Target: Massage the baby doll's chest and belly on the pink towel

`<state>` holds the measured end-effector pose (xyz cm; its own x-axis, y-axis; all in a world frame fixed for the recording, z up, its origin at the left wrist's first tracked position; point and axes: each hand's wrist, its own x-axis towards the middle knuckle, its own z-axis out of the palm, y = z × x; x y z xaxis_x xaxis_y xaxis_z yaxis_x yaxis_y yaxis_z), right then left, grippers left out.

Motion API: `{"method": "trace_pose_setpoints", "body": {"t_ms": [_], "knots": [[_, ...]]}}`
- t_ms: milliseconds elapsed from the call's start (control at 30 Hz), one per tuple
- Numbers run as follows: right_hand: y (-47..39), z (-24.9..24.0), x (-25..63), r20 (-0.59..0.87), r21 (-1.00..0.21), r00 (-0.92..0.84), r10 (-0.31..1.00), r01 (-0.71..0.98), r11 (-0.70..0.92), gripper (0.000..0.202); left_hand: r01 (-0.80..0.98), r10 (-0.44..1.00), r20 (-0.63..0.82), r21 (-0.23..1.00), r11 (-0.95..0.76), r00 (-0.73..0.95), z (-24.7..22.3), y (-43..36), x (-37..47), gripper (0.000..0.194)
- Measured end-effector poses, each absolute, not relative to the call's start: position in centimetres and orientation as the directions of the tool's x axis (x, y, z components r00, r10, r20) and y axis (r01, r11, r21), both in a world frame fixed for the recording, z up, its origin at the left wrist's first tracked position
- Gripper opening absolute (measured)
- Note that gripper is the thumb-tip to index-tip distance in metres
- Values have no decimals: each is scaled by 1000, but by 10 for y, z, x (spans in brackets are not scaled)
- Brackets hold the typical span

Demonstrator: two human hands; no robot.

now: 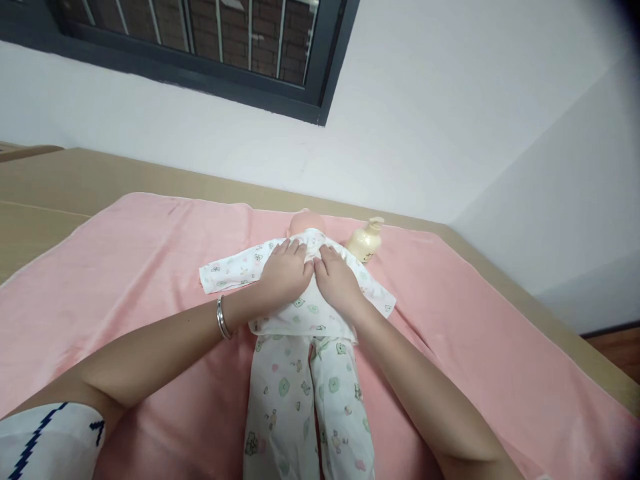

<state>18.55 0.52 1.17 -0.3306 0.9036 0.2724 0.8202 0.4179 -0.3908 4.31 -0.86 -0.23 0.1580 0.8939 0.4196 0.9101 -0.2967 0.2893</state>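
A baby doll (307, 222) lies stretched out on a pink blanket (165, 267), its head at the far end. It wears a white printed top (315, 313) and matching trousers (283, 400). My left hand (284, 277) rests flat on the left part of the doll's upper body, fingers pointing away from me. On the right part lies my right hand (337, 280), also flat, its thumb close to the left one. Neither hand grips anything. The doll's own hands and feet do not show.
A cream pump bottle (366, 241) stands on the blanket to the right of the doll's head. The blanket covers a wooden surface (200, 183) that meets a white wall (400, 133). A dark-framed window (280, 97) with bars is above.
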Motion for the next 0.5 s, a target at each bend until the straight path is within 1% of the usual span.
{"method": "trace_pose_setpoints", "body": {"t_ms": [67,133,233,333,500], "knots": [[-11,16,178,299,-323,-333,894,846,423,46,897,926,357,361,-254,118,4,-2,37,36],[-18,18,176,318,-281,-351,881,853,441,44,893,936,341,390,-224,86,8,2,35,33],[-6,17,181,300,-299,-376,876,836,461,49,896,926,370,384,-224,73,8,4,36,37],[13,13,191,274,-321,-379,884,830,455,55,895,930,359,383,-228,84,5,2,38,38],[18,12,194,294,-260,-379,877,852,455,48,890,929,363,399,-222,69,5,1,39,35]]}}
